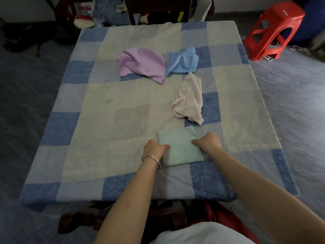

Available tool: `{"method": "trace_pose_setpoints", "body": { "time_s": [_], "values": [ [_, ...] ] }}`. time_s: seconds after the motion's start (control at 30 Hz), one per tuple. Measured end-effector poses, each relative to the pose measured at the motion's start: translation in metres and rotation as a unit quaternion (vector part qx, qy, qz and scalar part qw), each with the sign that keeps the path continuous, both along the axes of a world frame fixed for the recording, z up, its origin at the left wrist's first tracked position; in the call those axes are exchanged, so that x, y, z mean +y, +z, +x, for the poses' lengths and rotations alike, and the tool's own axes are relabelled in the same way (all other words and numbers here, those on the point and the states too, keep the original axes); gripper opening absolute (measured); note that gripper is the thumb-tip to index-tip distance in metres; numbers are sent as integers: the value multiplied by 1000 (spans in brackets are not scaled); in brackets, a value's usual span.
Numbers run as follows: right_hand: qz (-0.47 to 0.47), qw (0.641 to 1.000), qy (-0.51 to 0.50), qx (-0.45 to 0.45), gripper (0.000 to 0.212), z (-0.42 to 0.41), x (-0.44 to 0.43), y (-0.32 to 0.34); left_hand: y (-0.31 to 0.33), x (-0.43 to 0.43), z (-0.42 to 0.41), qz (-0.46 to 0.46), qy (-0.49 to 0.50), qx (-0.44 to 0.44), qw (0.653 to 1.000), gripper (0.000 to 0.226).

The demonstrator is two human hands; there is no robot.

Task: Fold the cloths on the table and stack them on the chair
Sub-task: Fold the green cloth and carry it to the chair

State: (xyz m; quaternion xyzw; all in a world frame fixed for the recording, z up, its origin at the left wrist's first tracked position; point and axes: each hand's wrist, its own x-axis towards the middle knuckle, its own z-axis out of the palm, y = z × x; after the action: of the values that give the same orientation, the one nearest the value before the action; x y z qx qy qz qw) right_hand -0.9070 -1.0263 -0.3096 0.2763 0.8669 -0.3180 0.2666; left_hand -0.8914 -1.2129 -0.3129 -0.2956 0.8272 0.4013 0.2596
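Note:
A mint green cloth [179, 147] lies folded into a rough square near the table's front edge. My left hand [154, 148] pinches its left edge, and a silver bangle circles that wrist. My right hand [208, 140] grips the cloth's right edge with closed fingers. Behind it a pale pink fluffy cloth [189, 100] lies crumpled. Farther back, a lilac cloth [141, 63] and a light blue cloth [182, 61] sit bunched side by side. All rest on the table [88, 129], which is covered with a blue and cream checked sheet.
A dark wooden chair [158, 9] stands behind the table's far edge. A red plastic stool [274, 30] is on the floor at the right. Bundled fabrics and bags [105, 13] lie at the back left. Dark wooden furniture [105, 217] shows under the near edge.

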Motion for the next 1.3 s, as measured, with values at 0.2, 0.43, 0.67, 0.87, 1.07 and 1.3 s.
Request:
{"method": "trace_pose_setpoints", "body": {
  "time_s": [0.2,0.43,0.67,0.87,1.07,1.3],
  "values": [
    [-43,998,34,-37,31,1,-3,-1,-6,0,-2,49,19,-12,999,29],
    [-116,991,14,73,11,7,-5,-3,-9,6,-3,118,86,59,987,19],
    [-183,976,24,115,16,11,-6,7,-7,12,-6,205,129,66,968,10],
    [-240,959,-10,152,16,21,6,17,-6,19,-4,295,164,74,938,10],
    [-238,953,-76,170,16,30,24,19,4,38,-7,257,105,127,952,24],
    [-225,935,-162,220,21,43,51,28,17,70,-8,235,46,140,961,17]
  ]
}}
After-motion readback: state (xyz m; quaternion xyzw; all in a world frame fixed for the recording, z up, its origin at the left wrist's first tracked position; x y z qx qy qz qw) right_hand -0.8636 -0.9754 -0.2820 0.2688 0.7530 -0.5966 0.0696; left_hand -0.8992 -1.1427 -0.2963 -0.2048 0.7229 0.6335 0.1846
